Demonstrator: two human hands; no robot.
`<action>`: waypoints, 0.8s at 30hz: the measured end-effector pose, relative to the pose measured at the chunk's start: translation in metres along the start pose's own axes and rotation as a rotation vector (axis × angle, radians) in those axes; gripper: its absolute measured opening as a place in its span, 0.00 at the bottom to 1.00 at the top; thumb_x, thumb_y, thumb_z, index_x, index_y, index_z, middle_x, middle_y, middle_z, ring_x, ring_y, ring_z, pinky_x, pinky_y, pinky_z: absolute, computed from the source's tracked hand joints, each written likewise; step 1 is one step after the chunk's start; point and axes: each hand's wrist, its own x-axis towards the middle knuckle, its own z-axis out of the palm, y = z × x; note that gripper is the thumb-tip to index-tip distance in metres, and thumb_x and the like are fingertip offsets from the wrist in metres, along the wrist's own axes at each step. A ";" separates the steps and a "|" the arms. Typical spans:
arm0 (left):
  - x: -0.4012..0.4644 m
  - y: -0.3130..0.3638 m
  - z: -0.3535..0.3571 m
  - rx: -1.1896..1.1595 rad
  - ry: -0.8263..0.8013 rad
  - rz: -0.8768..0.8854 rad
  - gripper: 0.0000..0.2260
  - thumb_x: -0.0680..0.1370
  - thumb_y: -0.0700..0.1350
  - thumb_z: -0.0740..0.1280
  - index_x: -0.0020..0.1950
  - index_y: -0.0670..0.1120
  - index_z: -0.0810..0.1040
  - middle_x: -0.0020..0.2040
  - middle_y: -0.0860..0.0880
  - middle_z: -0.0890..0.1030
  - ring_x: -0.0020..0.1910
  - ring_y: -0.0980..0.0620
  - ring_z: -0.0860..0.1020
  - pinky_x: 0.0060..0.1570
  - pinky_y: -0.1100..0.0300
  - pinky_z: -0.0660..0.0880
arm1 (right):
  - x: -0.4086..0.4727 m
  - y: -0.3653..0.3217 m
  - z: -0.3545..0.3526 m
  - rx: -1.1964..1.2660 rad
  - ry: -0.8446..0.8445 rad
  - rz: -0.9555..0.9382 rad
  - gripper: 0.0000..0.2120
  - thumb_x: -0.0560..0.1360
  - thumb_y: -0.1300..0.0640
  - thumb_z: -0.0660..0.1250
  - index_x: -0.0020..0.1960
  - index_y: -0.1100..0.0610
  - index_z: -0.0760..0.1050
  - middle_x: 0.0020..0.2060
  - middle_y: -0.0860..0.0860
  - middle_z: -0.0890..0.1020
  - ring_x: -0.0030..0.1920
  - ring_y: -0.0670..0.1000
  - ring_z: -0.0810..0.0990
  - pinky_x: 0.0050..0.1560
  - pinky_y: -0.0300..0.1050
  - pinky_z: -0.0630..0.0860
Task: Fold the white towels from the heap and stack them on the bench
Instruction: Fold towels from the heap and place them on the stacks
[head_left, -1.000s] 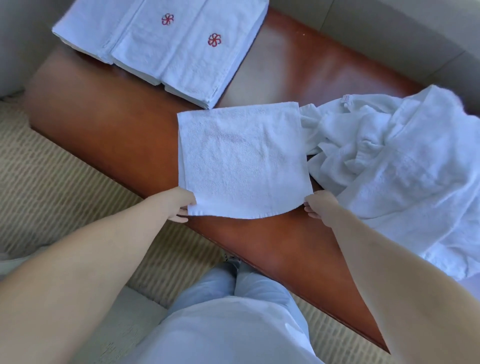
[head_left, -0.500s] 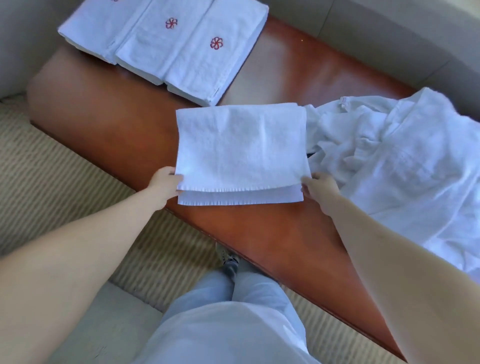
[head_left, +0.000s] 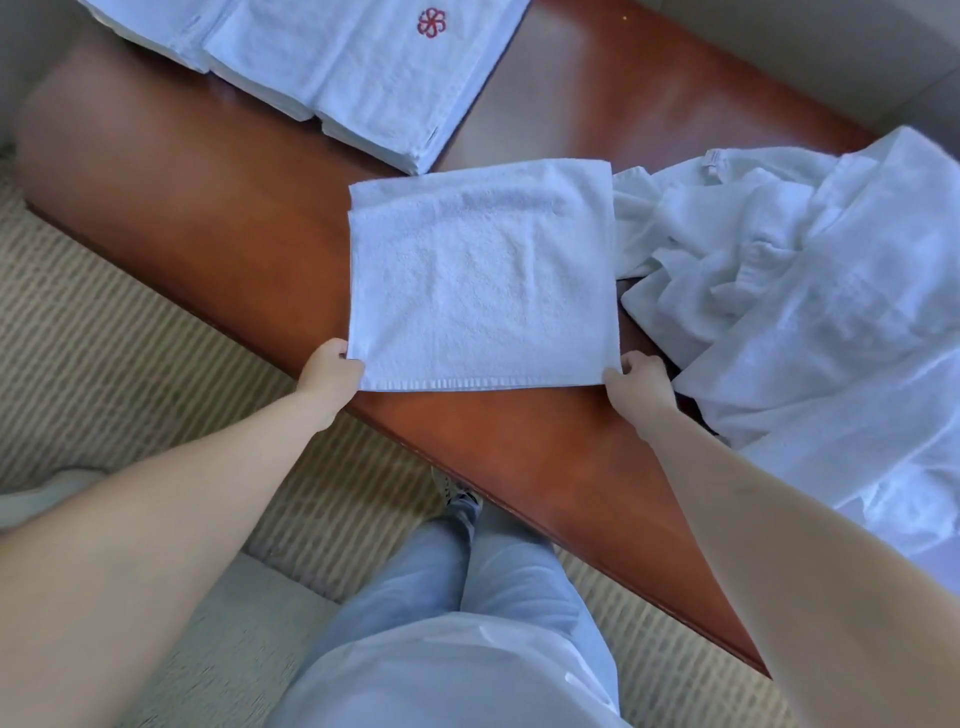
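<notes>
A white towel (head_left: 480, 275) lies folded flat on the reddish wooden bench (head_left: 218, 218), roughly square, its hemmed edge toward me. My left hand (head_left: 330, 371) pinches its near left corner. My right hand (head_left: 639, 382) pinches its near right corner. To the right, a crumpled heap of white towels (head_left: 810, 291) covers the bench end and touches the folded towel's right side. At the far left, stacks of folded white towels (head_left: 332, 67) lie side by side, one showing a red flower emblem.
Striped beige carpet (head_left: 119, 322) spreads left of the bench. My legs in light blue trousers (head_left: 467, 613) stand against the bench's near edge. A pale wall or cushion (head_left: 779, 47) runs behind the bench.
The near edge of the towel was lifted and carried away from me, then drawn back toward me. Both hands now hold the near corners of the flat towel.
</notes>
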 end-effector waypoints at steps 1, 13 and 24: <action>-0.002 -0.002 0.002 0.051 0.012 0.025 0.09 0.76 0.35 0.59 0.38 0.47 0.65 0.36 0.51 0.67 0.33 0.50 0.64 0.33 0.57 0.60 | -0.001 -0.001 0.001 -0.029 0.012 -0.013 0.09 0.78 0.59 0.61 0.39 0.60 0.67 0.45 0.55 0.69 0.34 0.53 0.67 0.32 0.43 0.61; -0.007 -0.004 0.009 0.259 0.053 0.001 0.06 0.76 0.42 0.67 0.47 0.44 0.71 0.54 0.48 0.68 0.35 0.48 0.68 0.33 0.56 0.66 | 0.001 -0.008 0.008 0.047 0.019 0.044 0.05 0.73 0.58 0.66 0.46 0.59 0.73 0.50 0.56 0.75 0.38 0.53 0.72 0.34 0.43 0.67; 0.003 -0.016 -0.006 0.174 -0.025 0.072 0.16 0.79 0.45 0.69 0.37 0.46 0.65 0.34 0.51 0.68 0.37 0.46 0.71 0.40 0.53 0.69 | 0.006 0.002 0.004 0.217 0.030 0.121 0.09 0.77 0.51 0.69 0.42 0.56 0.77 0.37 0.49 0.80 0.38 0.51 0.76 0.38 0.45 0.71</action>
